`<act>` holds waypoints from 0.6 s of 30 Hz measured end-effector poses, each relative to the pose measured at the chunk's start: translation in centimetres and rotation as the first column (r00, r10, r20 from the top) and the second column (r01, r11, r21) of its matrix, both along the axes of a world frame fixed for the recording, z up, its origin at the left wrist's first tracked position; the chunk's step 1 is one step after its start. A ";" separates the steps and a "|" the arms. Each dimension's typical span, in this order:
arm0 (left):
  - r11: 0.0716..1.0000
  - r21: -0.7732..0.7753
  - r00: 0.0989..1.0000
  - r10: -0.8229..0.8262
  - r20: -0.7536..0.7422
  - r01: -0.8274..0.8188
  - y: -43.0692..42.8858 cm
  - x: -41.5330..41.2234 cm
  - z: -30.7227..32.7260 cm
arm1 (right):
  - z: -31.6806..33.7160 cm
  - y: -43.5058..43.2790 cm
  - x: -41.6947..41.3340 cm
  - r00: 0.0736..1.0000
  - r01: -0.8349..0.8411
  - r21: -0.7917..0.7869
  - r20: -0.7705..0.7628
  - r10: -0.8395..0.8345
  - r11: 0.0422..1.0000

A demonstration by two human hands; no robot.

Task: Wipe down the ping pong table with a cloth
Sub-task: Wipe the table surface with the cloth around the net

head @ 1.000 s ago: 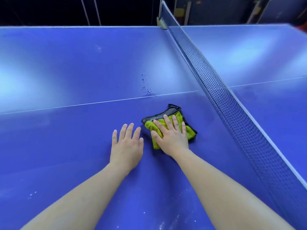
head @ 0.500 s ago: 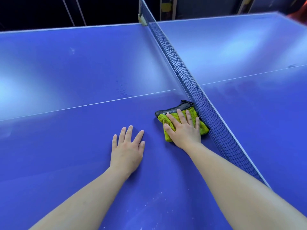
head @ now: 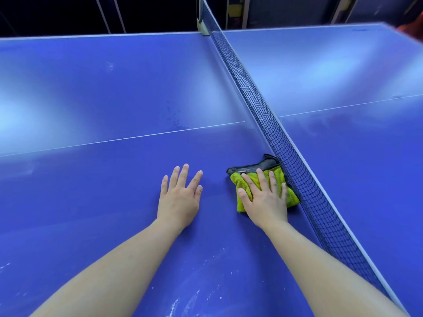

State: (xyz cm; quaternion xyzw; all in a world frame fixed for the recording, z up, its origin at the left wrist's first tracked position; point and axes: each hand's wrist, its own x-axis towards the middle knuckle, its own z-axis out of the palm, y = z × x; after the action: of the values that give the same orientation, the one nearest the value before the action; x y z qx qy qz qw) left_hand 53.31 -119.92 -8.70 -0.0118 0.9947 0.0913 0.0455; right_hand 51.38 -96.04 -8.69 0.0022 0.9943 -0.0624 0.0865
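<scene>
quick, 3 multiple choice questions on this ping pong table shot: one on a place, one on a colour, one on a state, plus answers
1. Where does the cloth lie?
A right beside the net
B on the floor
C draped over a chair

2. What colour is the cloth's upper side?
A red
B yellow-green
C white

3. How is the left hand?
A flat on the table, fingers straight, holding nothing
B gripping a paddle
C clenched in a fist

Answers:
1 A, its edge reaches the foot of the mesh.
2 B, bright pile shows around the right hand pressing it.
3 A, its palm lies on the bare blue surface.
</scene>
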 end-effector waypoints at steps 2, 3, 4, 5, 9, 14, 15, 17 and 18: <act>1.000 -0.003 0.999 -0.015 -0.038 0.015 -0.3 1.2 0.3 | 0.3 -0.2 1.4 0.999 0.027 -0.001 0.031 -0.027 1.000; 1.000 -0.003 0.999 -0.020 -0.040 0.020 -0.6 1.9 0.4 | 0.4 -0.5 2.0 0.998 0.047 -0.001 0.048 -0.047 0.999; 1.000 -0.001 0.999 -0.018 -0.034 0.018 -1.1 2.7 0.5 | 0.4 -0.9 2.4 0.995 0.071 0.000 0.065 -0.071 0.997; 1.000 0.000 1.000 -0.013 -0.026 0.013 -1.6 3.4 0.5 | 0.5 -1.4 2.6 0.992 0.096 0.002 0.078 -0.096 0.995; 1.000 -0.019 1.000 0.007 -0.013 -0.008 -4.7 5.1 0.1 | 0.5 -4.2 2.6 0.982 0.164 0.003 0.091 -0.163 0.986; 0.999 -0.039 1.000 0.022 -0.001 -0.022 -9.9 7.6 -0.5 | -0.2 -11.3 5.7 0.989 0.138 0.015 0.057 -0.139 0.990; 0.999 -0.037 0.999 0.035 0.008 -0.035 -11.0 8.1 -0.3 | -0.3 -13.0 6.3 0.989 0.138 0.011 0.052 -0.138 0.990; 0.997 -0.024 0.997 0.070 0.027 -0.069 -13.9 9.5 0.1 | -0.1 -16.5 7.5 0.989 0.129 0.002 0.067 -0.129 0.992; 0.996 -0.023 0.996 0.084 0.040 -0.083 -15.5 10.3 0.3 | 0.0 -18.4 8.1 0.990 0.121 0.000 0.076 -0.121 0.993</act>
State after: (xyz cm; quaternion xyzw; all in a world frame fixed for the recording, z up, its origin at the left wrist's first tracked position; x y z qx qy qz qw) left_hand 63.63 -135.40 -8.41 -0.0557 0.9931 0.0821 0.0618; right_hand 59.52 -114.39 -8.73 0.0648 0.9882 -0.0695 0.1203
